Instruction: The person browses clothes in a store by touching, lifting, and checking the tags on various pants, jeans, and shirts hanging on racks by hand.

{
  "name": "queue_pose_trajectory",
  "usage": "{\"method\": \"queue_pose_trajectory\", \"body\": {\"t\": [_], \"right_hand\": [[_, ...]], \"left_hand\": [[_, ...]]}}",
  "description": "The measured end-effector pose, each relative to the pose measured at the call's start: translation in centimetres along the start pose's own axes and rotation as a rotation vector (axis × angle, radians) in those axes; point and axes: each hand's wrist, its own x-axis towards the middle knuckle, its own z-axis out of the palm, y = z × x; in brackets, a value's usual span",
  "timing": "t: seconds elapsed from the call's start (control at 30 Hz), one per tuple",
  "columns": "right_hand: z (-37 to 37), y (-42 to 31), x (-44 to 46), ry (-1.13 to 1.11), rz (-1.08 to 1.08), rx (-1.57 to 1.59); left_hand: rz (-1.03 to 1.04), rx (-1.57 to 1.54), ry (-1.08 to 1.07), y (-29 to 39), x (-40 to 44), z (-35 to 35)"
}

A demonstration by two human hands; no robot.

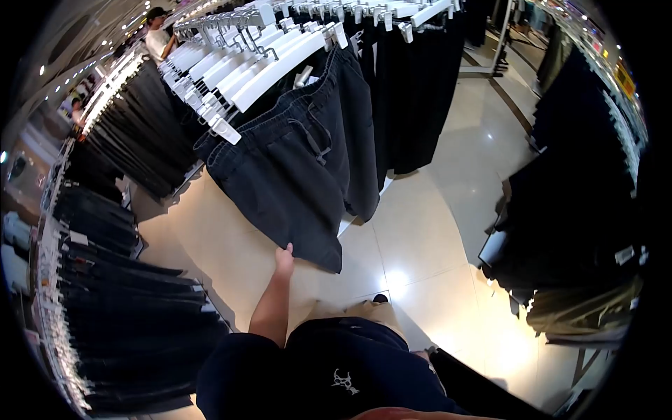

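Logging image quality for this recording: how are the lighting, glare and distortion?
Head view: fisheye curvature with black corners; glare spots on the floor tiles; black garments at picture right lose detail in shadow; the drawstring shorts and left hand are readable.

no lettering is legible (just a pale logo on the dark shirt (308,364)).

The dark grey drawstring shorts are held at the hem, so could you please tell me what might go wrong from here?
If the left hand tugs the dark grey drawstring shorts hard, the waistband might slip from the white clip hanger. The closely packed white hangers behind could also catch or shift.
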Motion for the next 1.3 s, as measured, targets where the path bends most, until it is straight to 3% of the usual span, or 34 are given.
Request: {"method": "queue_pose_trajectory", "body": {"t": [0.03, 0.1, 0.13, 0.17, 0.2, 0.23, 0.27, 0.3, 0.33, 0.4, 0.43, 0.5, 0.53, 0.57, 0.6, 0.63, 0.67, 0.7, 0.77, 0.8, 0.87, 0.93, 1.0, 1.07, 1.13, 1.2, 1.3], "right_hand": [[-2.3, -0.4, 1.9, -0.026, -0.021, 0.103], [-6.7, -0.8, 6.5, -0.058, -0.090, 0.424], [-9.0, -2.9, 8.6, -0.012, -0.117, 0.279], [-10.4, -6.1, 8.7, 0.110, -0.072, 0.298], [-11.3, -10.3, 7.6, 0.235, -0.036, 0.315], [-11.8, -12.5, 8.9, 0.180, -0.085, 0.306], [-12.3, -14.7, 10.3, 0.123, -0.137, 0.293], [-11.9, -17.7, 10.8, 0.096, -0.303, 0.200], [-10.5, -21.1, 10.7, 0.063, -0.463, 0.108], [-7.1, -29.7, 7.6, -0.120, -0.677, 0.145], [-4.7, -34.7, 4.0, -0.197, -0.794, 0.230], [-0.9, -43.5, -5.7, -0.142, -1.042, 0.163], [0.5, -46.5, -8.7, -0.015, -1.399, -0.043], [1.7, -49.1, -12.0, 0.027, -1.559, -0.266], [2.9, -51.2, -14.6, 0.072, -1.711, -0.495], [4.1, -52.7, -15.8, 0.129, -1.838, -0.508], [5.1, -54.0, -16.7, 0.188, -1.964, -0.518], [5.3, -55.4, -18.0, 0.233, -1.824, -0.563], [4.9, -56.8, -18.4, 0.046, -1.626, -0.210], [4.4, -57.3, -18.5, -0.010, -1.520, -0.020], [3.1, -57.6, -18.4, -0.164, -1.412, 0.329], [1.6, -57.5, -18.3, -0.200, -1.362, 0.347], [0.6, -57.4, -18.3, -0.263, -1.294, 0.405], [0.3, -57.5, -18.9, -0.236, -1.298, 0.448], [0.0, -57.7, -19.3, -0.215, -1.306, 0.502], [-0.4, -58.1, -19.5, -0.249, -1.347, 0.501], [-0.8, -58.6, -19.7, -0.225, -1.373, 0.476]], "left_hand": [[0.161, -0.040, -0.068, -1.9, 1.1, -0.3], [0.185, 0.046, -0.026, -1.5, -0.5, 0.1], [0.220, 0.127, -0.009, -0.5, -1.6, 0.8], [0.045, 0.242, 0.106, 2.8, -5.3, 2.8], [0.045, 0.232, 0.118, 3.0, -6.4, 3.7], [0.064, 0.310, 0.070, 2.9, -7.1, 4.5], [0.030, 0.168, 0.021, 1.8, -7.4, 5.5], [-0.010, 0.028, -0.023, 0.8, -7.8, 6.5], [-0.100, -0.324, -0.069, -0.6, -8.1, 7.8], [-0.147, -0.384, -0.104, 2.5, -14.1, 11.1], [-0.029, -0.311, -0.199, 2.1, -15.1, 12.0], [0.124, -0.208, -0.388, 1.8, -16.9, 13.2], [0.158, -0.177, -0.485, 2.1, -18.1, 13.6], [0.237, -0.365, -0.659, 2.9, -19.7, 13.9], [0.291, -0.276, -0.462, 3.4, -21.7, 14.8], [0.290, -0.285, -0.453, 3.4, -21.8, 14.7], [0.252, -0.178, -0.593, 3.5, -21.8, 14.4], [0.217, -0.069, -0.733, 3.7, -21.4, 14.2], [0.174, 0.069, -0.913, 3.6, -20.6, 14.0], [0.234, 0.011, -0.911, 6.9, -21.8, 13.1], [0.503, -0.095, -0.762, 8.8, -20.5, 11.5], [0.639, -0.365, -0.568, 9.5, -18.0, 10.1], [0.568, -0.666, -0.394, 11.2, -16.7, 9.2], [0.602, -0.665, -0.252, 13.9, -16.1, 8.7], [0.762, -0.498, -0.181, 15.8, -15.9, 8.3], [0.811, -0.451, -0.199, 17.1, -15.4, 8.1], [1.020, -0.230, 0.095, 18.3, -14.8, 8.3]]}}
